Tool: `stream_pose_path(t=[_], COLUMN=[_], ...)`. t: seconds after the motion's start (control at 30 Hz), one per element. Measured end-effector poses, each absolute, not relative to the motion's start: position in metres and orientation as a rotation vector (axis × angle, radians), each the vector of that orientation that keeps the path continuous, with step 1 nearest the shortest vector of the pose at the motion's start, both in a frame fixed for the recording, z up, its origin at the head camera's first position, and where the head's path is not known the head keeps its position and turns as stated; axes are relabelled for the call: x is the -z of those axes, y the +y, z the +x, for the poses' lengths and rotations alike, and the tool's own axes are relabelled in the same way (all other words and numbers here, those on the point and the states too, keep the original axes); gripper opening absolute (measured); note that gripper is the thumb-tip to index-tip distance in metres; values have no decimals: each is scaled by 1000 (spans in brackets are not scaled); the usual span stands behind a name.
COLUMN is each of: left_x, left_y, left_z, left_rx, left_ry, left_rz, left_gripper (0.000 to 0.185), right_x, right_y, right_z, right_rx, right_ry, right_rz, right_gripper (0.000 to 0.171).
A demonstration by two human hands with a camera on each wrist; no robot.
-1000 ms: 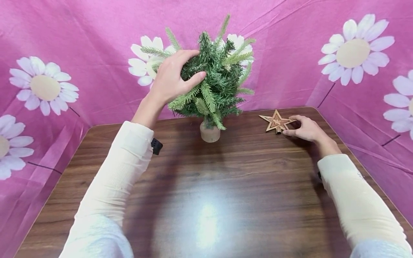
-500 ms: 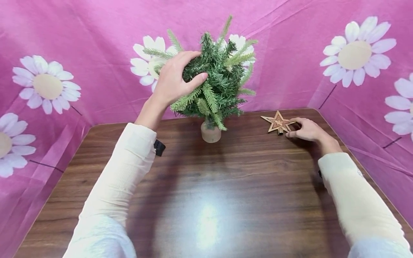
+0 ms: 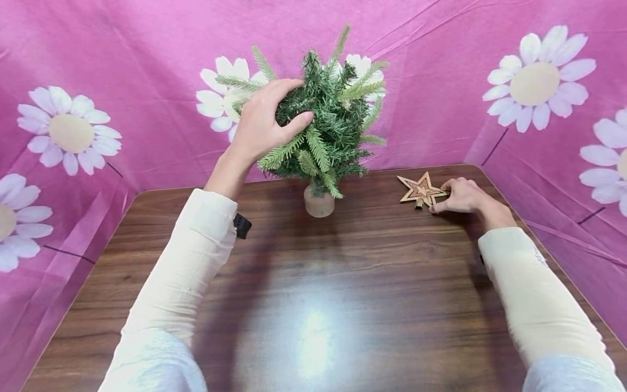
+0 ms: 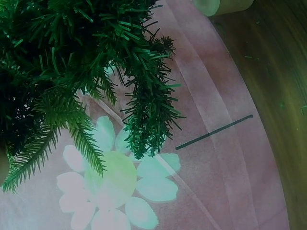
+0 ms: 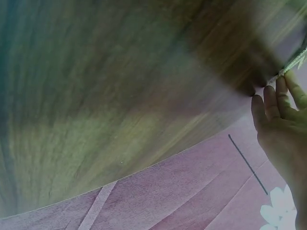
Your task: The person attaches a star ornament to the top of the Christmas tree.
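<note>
A small artificial Christmas tree (image 3: 338,125) stands upright at the back of the table, on a pale round base (image 3: 319,202). My left hand (image 3: 264,120) holds its upper left side, thumb in front and fingers curving in among the branches; some fingertips are hidden by the greenery. Dense dark needles (image 4: 86,43) fill the upper left of the left wrist view. To the tree's right, a gold star tree topper (image 3: 422,190) lies low over the tabletop, its short socket towards me. My right hand (image 3: 462,197) pinches the star's right points; the right wrist view shows fingers (image 5: 283,96) at its edge.
The brown wood-grain table (image 3: 362,283) has a bright glare patch near its front middle. Pink cloth (image 3: 161,49) with large white daisies encloses the back and both sides, close behind the tree.
The star has turned a little in my right hand, so its socket has swung left and towards me. My left hand and the tree have stayed put.
</note>
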State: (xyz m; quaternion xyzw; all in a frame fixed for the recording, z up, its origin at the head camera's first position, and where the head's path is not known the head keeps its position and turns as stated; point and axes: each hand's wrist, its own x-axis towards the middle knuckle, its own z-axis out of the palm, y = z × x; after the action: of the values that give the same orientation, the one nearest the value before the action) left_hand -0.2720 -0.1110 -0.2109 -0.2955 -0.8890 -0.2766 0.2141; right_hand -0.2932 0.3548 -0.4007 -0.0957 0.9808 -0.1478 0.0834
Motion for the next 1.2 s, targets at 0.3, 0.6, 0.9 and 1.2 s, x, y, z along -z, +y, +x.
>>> stream_pose_path(t=[0.3,0.6,0.9,1.2], left_x=[212,213,215,212], left_y=[-112,-112,-113,-112], left_z=[-272,-272,-272,-272], left_rx=[771,782,797,783], left_ry=[-2454,-2465,-2486,-2477], left_rz=[-820,-815,-804,-805], left_gripper=[68,68,69,70], right_x=[405,401,380,350], right_y=[354,353,346,328], right_z=[-293,-285,-280,-269], right_rx=[511,567,727,838], right_ry=[2960,2973,3156,3231], right_rz=[-310,-285,-372,-368], right_gripper=[82,80,74,73])
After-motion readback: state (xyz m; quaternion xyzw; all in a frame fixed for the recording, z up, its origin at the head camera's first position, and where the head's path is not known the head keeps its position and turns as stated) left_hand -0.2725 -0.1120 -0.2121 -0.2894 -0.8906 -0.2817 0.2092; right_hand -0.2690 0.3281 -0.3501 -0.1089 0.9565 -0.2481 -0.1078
